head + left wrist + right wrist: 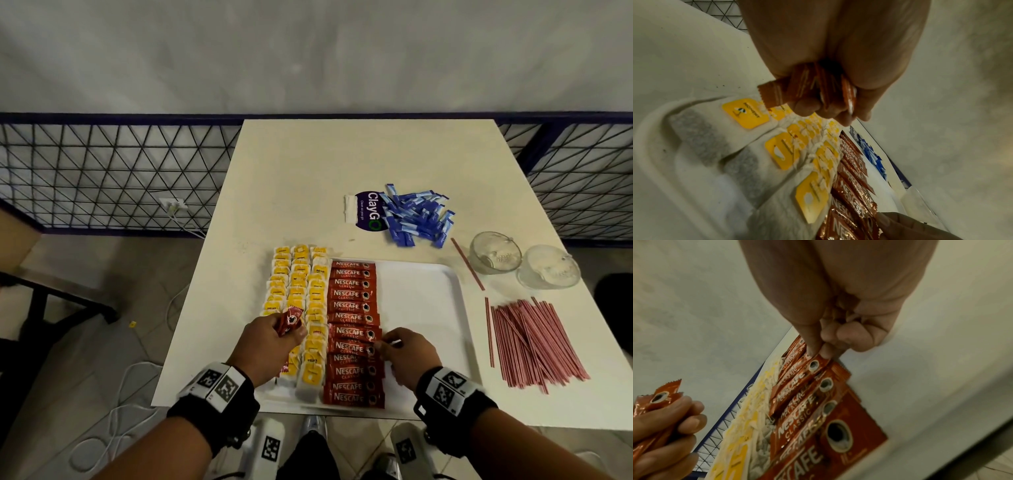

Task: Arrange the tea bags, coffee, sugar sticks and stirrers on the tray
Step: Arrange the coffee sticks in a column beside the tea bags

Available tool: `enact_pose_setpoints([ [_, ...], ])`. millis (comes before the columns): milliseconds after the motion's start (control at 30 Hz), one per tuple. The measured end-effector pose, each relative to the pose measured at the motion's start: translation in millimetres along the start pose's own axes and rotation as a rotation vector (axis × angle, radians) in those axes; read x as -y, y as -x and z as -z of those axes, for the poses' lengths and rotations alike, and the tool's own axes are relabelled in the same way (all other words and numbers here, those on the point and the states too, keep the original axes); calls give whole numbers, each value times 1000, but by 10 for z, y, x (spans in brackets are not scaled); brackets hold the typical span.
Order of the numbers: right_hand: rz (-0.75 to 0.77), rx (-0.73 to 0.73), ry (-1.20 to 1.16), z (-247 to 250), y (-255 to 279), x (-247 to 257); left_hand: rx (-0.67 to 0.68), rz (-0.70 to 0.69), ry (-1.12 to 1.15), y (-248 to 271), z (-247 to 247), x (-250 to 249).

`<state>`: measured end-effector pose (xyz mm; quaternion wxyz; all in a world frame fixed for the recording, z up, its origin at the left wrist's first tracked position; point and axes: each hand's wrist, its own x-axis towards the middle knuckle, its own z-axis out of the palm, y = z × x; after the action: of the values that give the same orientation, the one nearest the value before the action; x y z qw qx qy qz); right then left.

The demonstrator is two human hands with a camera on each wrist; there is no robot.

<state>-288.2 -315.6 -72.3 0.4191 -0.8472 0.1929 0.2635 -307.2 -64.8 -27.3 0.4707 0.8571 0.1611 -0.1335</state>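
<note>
A white tray [428,294] holds rows of yellow-tagged tea bags [298,291] on its left and a column of red coffee sachets [352,329] in the middle. My left hand [274,346] hovers over the tea bags, gripping a bunch of coffee sachets [797,87]. My right hand [404,353] pinches the right end of one sachet [812,368] lying in the column, thumb and forefinger on its edge. Blue sugar sticks [414,216] lie in a heap on the table behind the tray. Red stirrers [534,342] lie piled to the tray's right.
Two glass bowls [524,263] stand at the table's right edge behind the stirrers. A purple sticker [368,212] lies beside the sugar heap. The tray's right half is bare white. A metal mesh fence [102,174] runs behind the table; cables lie on the floor at left.
</note>
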Motion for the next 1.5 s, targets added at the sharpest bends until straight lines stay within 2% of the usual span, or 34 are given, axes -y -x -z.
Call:
enact_pose_setpoints([
  [133, 22, -98, 74, 77, 99, 94, 120, 6, 22, 33, 15, -64],
  [200, 139, -133, 118, 142, 210, 232, 235, 36, 117, 70, 27, -150],
  [233, 221, -98, 114, 163, 273, 326, 290, 39, 144, 82, 31, -192],
  [367, 499, 217, 23, 145, 434, 646, 469, 17, 140, 96, 6, -377],
  [467, 558, 204, -32, 132, 426, 699, 546, -8, 133, 100, -31, -499],
  [567, 484, 140, -133, 178, 372, 616, 502, -31, 196, 87, 4, -496],
  [667, 409, 187, -263, 219, 360, 536, 410, -38, 305, 77, 31, -426],
  [800, 390, 254, -371, 250, 417, 558, 403, 2, 418, 115, -50, -425],
  [900, 366, 279, -438, 302, 426, 561, 345, 52, 601, 129, -84, -417],
  [967, 356, 290, -440, 320, 427, 554, 321, 60, 639, 141, -106, -415],
  [1067, 320, 260, -391, 342, 415, 499, 277, 74, 615, 149, -127, -369],
  [1233, 173, 197, -326, 389, 313, 173, 185, 101, 443, 129, 22, -161],
  [1367, 57, 216, -252, 238, 250, 4, 187, 106, 403, 163, 44, -136],
  [1500, 13, 214, -134, 121, 187, -22, 203, 98, 365, 219, 27, -179],
])
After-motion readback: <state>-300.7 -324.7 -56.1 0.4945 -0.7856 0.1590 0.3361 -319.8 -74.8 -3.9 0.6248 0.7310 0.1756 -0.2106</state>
